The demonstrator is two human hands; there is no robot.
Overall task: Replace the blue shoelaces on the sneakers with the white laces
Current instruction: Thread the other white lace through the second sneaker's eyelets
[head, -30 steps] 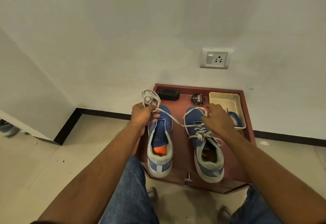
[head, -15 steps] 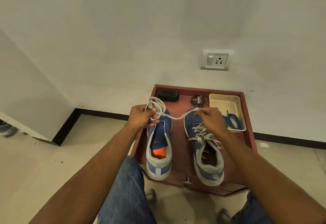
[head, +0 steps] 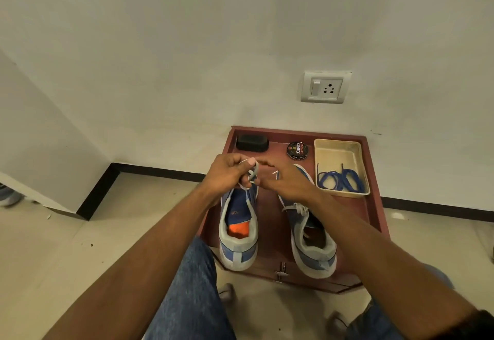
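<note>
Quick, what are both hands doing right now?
Left hand: curled round the bunched white lace.
Right hand: pinching the same lace near its tip.

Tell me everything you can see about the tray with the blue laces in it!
The tray is a shallow, cream-coloured rectangle with a raised rim, probably plastic. It sits flat in the far right corner of the reddish wooden board, beside a round polish tin. Tangled blue laces lie in its near end; the far end is bare. Neither hand touches it.

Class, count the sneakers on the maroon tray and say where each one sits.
2. The left sneaker sits below the left hand; the right sneaker lies partly under the right hand.
</note>
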